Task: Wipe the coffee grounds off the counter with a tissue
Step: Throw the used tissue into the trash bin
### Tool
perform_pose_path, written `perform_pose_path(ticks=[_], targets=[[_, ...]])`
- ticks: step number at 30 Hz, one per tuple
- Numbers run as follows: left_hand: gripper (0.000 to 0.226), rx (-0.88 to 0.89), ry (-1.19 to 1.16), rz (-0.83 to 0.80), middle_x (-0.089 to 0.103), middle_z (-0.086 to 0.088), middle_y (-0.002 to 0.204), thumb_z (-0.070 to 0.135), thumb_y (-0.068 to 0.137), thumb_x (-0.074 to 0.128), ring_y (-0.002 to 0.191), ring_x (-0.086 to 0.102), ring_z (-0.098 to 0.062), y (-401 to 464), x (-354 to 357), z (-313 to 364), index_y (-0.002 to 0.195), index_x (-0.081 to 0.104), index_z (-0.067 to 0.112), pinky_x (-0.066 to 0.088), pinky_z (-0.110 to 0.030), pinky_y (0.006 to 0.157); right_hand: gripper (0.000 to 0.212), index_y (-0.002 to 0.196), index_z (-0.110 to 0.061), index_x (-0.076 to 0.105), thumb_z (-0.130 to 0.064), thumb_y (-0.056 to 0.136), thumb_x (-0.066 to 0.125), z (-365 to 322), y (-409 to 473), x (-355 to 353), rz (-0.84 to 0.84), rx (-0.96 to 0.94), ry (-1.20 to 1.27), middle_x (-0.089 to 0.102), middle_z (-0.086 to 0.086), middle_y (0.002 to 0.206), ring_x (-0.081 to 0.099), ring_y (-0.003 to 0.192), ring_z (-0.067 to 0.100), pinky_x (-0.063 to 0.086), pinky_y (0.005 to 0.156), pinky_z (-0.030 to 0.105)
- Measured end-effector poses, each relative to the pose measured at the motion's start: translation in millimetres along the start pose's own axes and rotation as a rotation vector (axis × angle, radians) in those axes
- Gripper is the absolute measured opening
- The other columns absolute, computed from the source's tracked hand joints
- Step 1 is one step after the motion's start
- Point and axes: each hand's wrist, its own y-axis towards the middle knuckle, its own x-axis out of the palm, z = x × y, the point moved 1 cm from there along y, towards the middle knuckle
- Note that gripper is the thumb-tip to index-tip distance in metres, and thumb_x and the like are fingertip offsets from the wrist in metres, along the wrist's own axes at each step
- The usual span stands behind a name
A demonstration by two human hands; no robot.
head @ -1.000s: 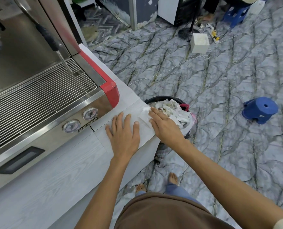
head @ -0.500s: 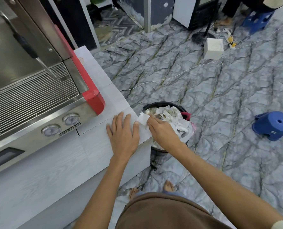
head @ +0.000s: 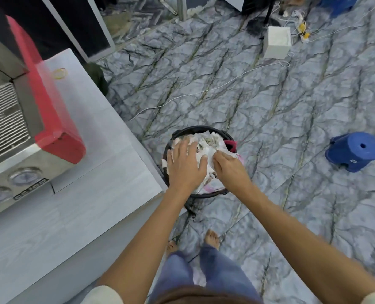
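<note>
Both hands hover over a black waste bin point(head: 212, 129) standing on the floor just past the corner of the pale wood-grain counter point(head: 77, 207). My right hand point(head: 228, 164) pinches a white tissue point(head: 208, 151) above the crumpled paper that fills the bin. My left hand point(head: 184, 164) lies flat, palm down and fingers spread, over the bin's left side beside the tissue. I see no coffee grounds on the visible counter surface.
A steel espresso machine with a red side panel point(head: 50, 119) stands on the counter at left. A blue plastic stool point(head: 355, 150) and a white box point(head: 277, 42) with cables sit on the marble-patterned floor. My bare feet point(head: 211, 239) are below the bin.
Both hands have slid off the counter's corner to over the bin, the right hand carrying the tissue with it. The view has swung right, toward the floor.
</note>
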Motion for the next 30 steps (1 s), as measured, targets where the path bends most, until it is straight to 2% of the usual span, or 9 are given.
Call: perform_pose_path(ticks=[2,6,12,17,19,23,27,30], targets=[[0.052,-0.030,-0.024,-0.043,0.036,-0.006,0.156,0.043,0.098,0.046,0.146,0.028,-0.028,7,26,-3,0.144,0.046,0.018,0.017,-0.055,0.119,0.015,0.078,-0.004,0.051,-0.005,0.093,0.051,21,0,10,-0.018,0.022,-0.007,0.053,0.008,0.071,0.049,0.058,0.027,0.037,0.048,0.035],[0.051,-0.098,-0.045,-0.119,0.038,-0.007,0.155,0.041,0.098,0.046,0.144,0.030,-0.028,21,75,-19,0.143,0.047,0.017,0.020,-0.053,0.117,0.015,0.075,-0.003,0.054,-0.002,0.090,0.055,53,6,34,-0.043,0.040,-0.051,0.056,0.008,0.072,0.049,0.057,0.024,0.023,0.049,0.025],[0.050,-0.179,-0.046,-0.191,0.036,-0.005,0.156,0.038,0.097,0.049,0.145,0.028,-0.026,48,145,-37,0.143,0.047,0.019,0.018,-0.052,0.117,0.012,0.088,0.000,0.057,-0.007,0.094,0.048,101,30,98,-0.144,0.071,0.011,0.061,0.013,0.082,0.056,0.069,0.030,0.034,0.054,0.028],[0.047,-0.282,-0.086,-0.202,0.036,-0.003,0.155,0.036,0.097,0.049,0.145,0.027,-0.024,83,191,-58,0.142,0.048,0.022,0.018,-0.051,0.116,0.012,0.096,-0.001,0.060,-0.006,0.093,0.049,132,61,152,-0.174,0.095,0.016,0.064,0.013,0.088,0.059,0.077,0.033,0.049,0.058,0.038],[0.048,-0.342,-0.120,-0.200,0.036,-0.001,0.156,0.035,0.096,0.050,0.146,0.027,-0.024,93,206,-66,0.142,0.047,0.023,0.018,-0.053,0.116,0.015,0.099,0.000,0.061,-0.005,0.092,0.048,140,71,167,-0.171,0.100,0.009,0.065,0.015,0.090,0.060,0.080,0.033,0.049,0.061,0.039],[0.048,-0.409,-0.165,-0.195,0.036,0.001,0.156,0.034,0.095,0.051,0.146,0.026,-0.022,111,230,-84,0.142,0.048,0.023,0.018,-0.052,0.117,0.012,0.086,0.003,0.059,0.004,0.088,0.048,155,83,190,-0.169,0.080,-0.016,0.061,0.016,0.076,0.057,0.069,0.033,0.044,0.056,0.036],[0.048,-0.440,-0.168,-0.202,0.035,0.001,0.156,0.035,0.096,0.050,0.147,0.024,-0.023,118,243,-93,0.143,0.046,0.023,0.015,-0.054,0.119,0.017,0.100,0.006,0.062,0.007,0.086,0.052,166,84,208,-0.224,0.083,-0.078,0.067,0.023,0.094,0.061,0.088,0.041,0.052,0.075,0.049],[0.049,-0.439,-0.157,-0.206,0.036,0.000,0.156,0.037,0.097,0.050,0.146,0.025,-0.024,117,246,-93,0.143,0.045,0.023,0.016,-0.054,0.118,0.021,0.106,0.007,0.061,0.002,0.087,0.052,165,81,208,-0.267,0.094,-0.084,0.066,0.025,0.105,0.061,0.099,0.042,0.051,0.083,0.049]])
